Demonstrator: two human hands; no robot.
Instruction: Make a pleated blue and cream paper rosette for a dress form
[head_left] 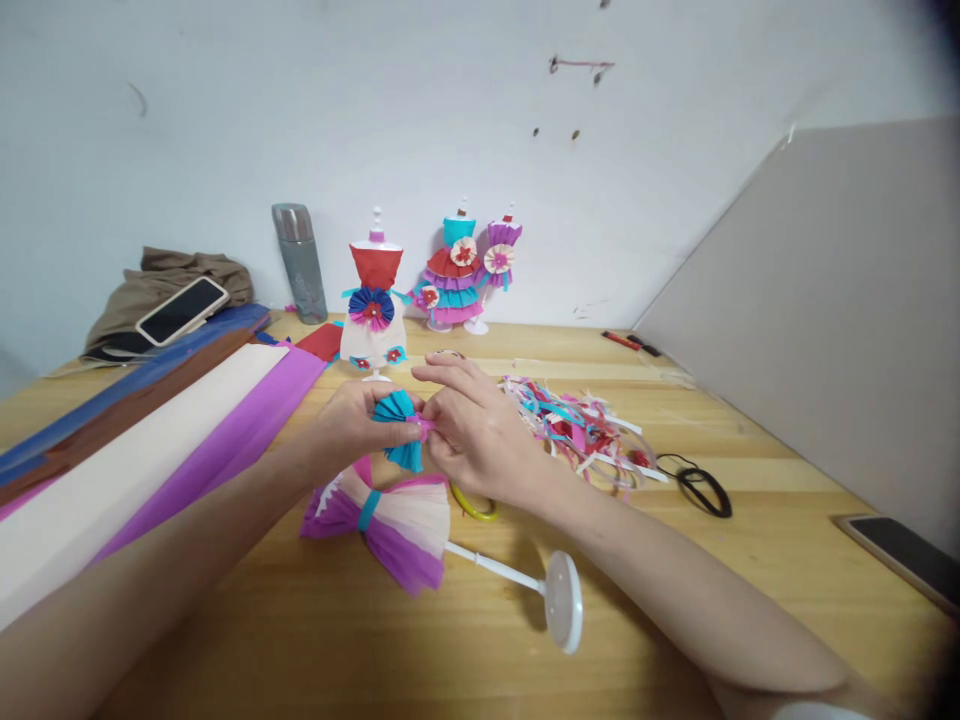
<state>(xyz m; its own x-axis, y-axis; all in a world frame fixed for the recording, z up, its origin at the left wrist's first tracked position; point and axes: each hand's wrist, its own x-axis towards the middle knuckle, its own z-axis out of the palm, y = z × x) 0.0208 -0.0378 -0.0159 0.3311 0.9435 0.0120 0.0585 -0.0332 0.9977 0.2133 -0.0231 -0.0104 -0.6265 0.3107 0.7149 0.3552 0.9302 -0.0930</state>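
Between my two hands is a blue pleated paper bow (pixel 405 455) with a pink paper strip (pixel 425 427) at its middle. My left hand (pixel 341 425) is closed on the bow, its thumb lying across the front. With thumb and forefinger, my right hand (pixel 476 430) pinches the pink strip; its other fingers hide part of the grip. Below them a mini dress form stand (pixel 510 572) lies on its side. It wears a purple and cream paper dress (pixel 409 515) with a blue waistband (pixel 368 510).
Dressed mini mannequins (pixel 377 270) stand by the wall near a grey bottle (pixel 300 265). Crepe paper sheets (pixel 187 440) lie at left, under a phone (pixel 182 310) and brown cloth (pixel 191 265). Paper scraps (pixel 577 425), a yellow tape ring (pixel 476 508), and a black cord (pixel 705 492) lie right.
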